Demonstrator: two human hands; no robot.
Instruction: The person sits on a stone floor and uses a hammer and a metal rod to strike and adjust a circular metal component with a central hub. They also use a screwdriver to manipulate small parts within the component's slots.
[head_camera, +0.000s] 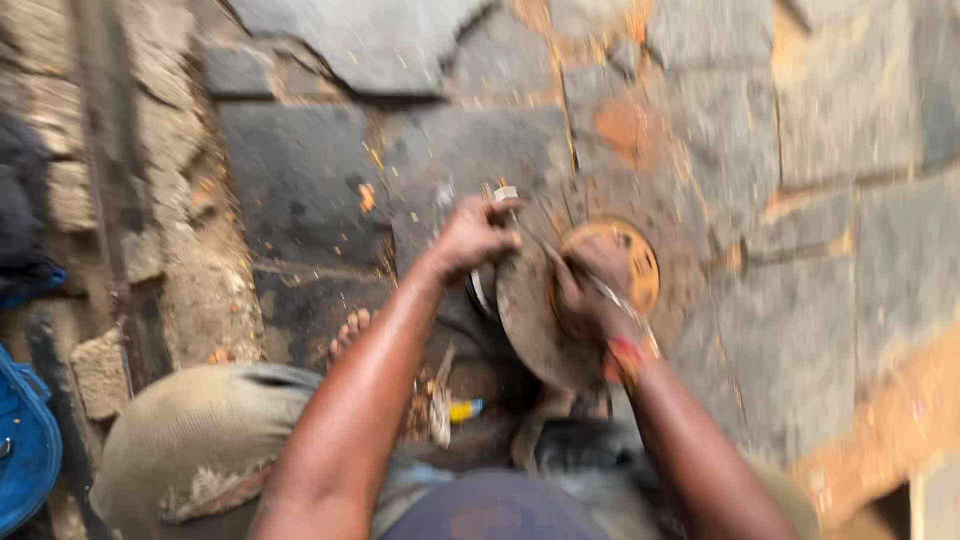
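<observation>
The picture is blurred by motion. A rusty round metal disc (545, 320) with an orange-brown hub (632, 262) stands on a stone floor in front of me. My left hand (472, 235) is closed around a small tool with a pale tip at the disc's upper left edge. My right hand (588, 290) presses on the disc's face beside the hub, fingers curled; I cannot tell whether it holds anything. A red band sits on my right wrist.
Grey stone slabs (820, 120) with orange dirt cover the ground. A rough brick wall (120, 180) runs along the left. A blue object (22, 440) lies at the lower left. Bare toes (348, 332) and a small yellow item (465, 409) are near my knee.
</observation>
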